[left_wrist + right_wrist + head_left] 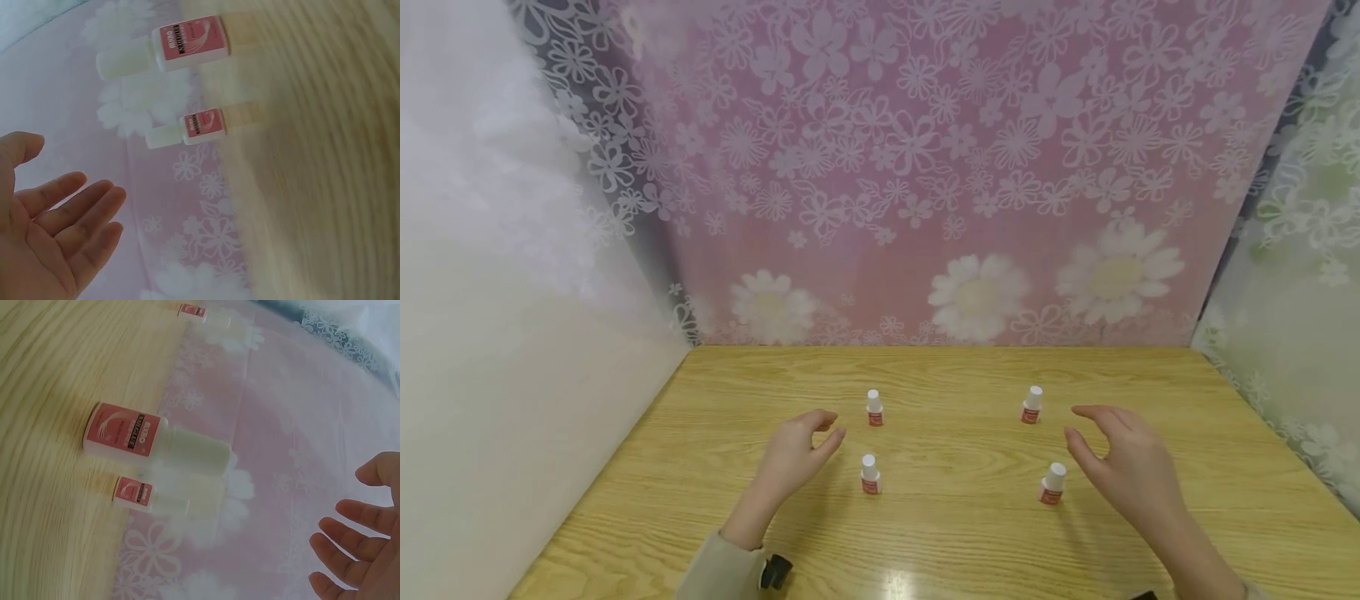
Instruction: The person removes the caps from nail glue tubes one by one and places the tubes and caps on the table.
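Note:
Small white glue bottles with white caps and red labels stand upright on the table, two toward each side. My left hand [792,454] hovers left of the near-left bottle [870,478] and the far-left bottle [875,412], thumb and fingers apart, holding nothing. On the other side, my right hand [1135,467] is held to the right of the near-right bottle [1052,487] and the far-right bottle [1032,408], its fingers parted around bare air. Both wrist views show loosely bent fingers, apart from the near-left bottle [194,44] and the near-right bottle [128,434].
The wood-grain table [955,542] runs back to a pink flowered backdrop [887,167]. A pale panel [512,333] rises along the left, and a flowered one [1300,333] along the right. A black object [777,572] sits at the left cuff.

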`<state>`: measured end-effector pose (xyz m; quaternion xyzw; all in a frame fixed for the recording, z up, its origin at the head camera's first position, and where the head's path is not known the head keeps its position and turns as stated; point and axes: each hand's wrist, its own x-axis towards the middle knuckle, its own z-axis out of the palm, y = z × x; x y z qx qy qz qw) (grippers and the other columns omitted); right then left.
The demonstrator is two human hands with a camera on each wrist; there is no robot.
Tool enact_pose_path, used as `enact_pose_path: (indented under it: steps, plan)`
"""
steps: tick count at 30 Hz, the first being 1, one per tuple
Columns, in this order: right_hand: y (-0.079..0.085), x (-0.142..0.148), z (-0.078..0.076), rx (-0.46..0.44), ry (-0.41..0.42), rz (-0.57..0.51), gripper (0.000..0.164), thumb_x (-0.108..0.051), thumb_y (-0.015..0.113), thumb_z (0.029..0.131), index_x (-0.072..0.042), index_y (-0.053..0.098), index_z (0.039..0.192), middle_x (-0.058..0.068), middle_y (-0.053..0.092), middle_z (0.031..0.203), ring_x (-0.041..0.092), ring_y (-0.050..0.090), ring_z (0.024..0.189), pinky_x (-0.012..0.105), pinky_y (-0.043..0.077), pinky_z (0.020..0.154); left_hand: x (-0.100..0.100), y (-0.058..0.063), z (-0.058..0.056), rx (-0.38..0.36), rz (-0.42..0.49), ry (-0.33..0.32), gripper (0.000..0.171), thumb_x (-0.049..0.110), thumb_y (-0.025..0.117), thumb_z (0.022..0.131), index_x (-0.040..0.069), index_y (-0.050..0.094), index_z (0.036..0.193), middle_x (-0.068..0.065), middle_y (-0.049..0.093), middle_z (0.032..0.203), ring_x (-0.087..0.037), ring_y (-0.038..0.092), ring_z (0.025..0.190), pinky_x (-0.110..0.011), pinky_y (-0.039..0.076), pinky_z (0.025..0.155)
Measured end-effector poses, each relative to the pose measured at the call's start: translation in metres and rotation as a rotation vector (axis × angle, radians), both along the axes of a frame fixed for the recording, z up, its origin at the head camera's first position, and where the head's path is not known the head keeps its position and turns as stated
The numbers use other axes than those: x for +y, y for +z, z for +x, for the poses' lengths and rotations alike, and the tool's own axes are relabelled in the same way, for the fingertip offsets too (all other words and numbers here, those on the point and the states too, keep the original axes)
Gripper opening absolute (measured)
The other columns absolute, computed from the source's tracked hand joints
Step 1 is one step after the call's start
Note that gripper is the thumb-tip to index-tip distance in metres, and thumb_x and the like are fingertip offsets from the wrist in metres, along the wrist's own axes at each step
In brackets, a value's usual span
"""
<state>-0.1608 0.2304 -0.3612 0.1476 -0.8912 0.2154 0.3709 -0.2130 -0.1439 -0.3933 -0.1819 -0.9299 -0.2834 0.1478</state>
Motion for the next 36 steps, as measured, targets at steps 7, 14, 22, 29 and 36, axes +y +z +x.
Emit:
enact_pose_path:
  steps: [7, 14, 22, 29, 36]
  plan:
    - [-0.001, -0.009, -0.004, -0.076, 0.038, -0.039, 0.024, -0.008, 0.067, 0.073, 0.002, 0.062, 0.094, 0.016, 0.063, 0.088, 0.034, 0.055, 0.086, 0.050, 0.042, 0.069, -0.002, -0.008, -0.014, -0.203, 0.277, -0.090, 0.030, 0.025, 0.055, 0.089, 0.003, 0.059, 0.109, -0.010, 0.060, 0.105, -0.023, 0.055, 0.096, -0.040, 0.044, 0.077]
    - [-0.002, -0.022, -0.013, -0.117, 0.093, -0.068, 0.022, -0.008, 0.066, 0.075, -0.001, 0.062, 0.096, 0.013, 0.063, 0.093, 0.032, 0.055, 0.090, 0.048, 0.043, 0.071, -0.002, -0.017, -0.034, -0.368, 0.454, -0.065, 0.033, 0.026, 0.057, 0.088, 0.003, 0.057, 0.112, -0.007, 0.059, 0.106, -0.023, 0.054, 0.097, -0.038, 0.043, 0.079]
    - [-0.002, -0.052, -0.023, -0.137, 0.167, -0.071, 0.022, -0.008, 0.067, 0.075, -0.001, 0.063, 0.096, 0.009, 0.063, 0.088, 0.025, 0.057, 0.080, 0.039, 0.046, 0.061, -0.003, -0.027, -0.054, -0.460, 0.548, -0.031, 0.037, 0.018, 0.061, 0.085, -0.004, 0.054, 0.114, -0.010, 0.060, 0.103, -0.022, 0.056, 0.092, -0.040, 0.045, 0.076]
    - [-0.001, -0.078, -0.036, -0.210, 0.230, -0.102, 0.024, -0.011, 0.065, 0.079, -0.001, 0.063, 0.100, 0.012, 0.062, 0.098, 0.029, 0.056, 0.092, 0.044, 0.044, 0.075, -0.002, -0.031, -0.066, -0.489, 0.533, -0.029, 0.040, 0.017, 0.062, 0.084, -0.005, 0.052, 0.116, -0.012, 0.060, 0.102, -0.024, 0.055, 0.093, -0.038, 0.046, 0.075]
    - [-0.004, -0.101, -0.050, -0.295, 0.288, -0.143, 0.025, -0.015, 0.063, 0.081, -0.002, 0.062, 0.103, 0.010, 0.062, 0.100, 0.026, 0.055, 0.094, 0.042, 0.043, 0.077, -0.001, -0.035, -0.073, -0.495, 0.522, 0.004, 0.040, 0.015, 0.064, 0.082, -0.003, 0.053, 0.116, -0.010, 0.060, 0.103, -0.023, 0.055, 0.096, -0.034, 0.045, 0.077]
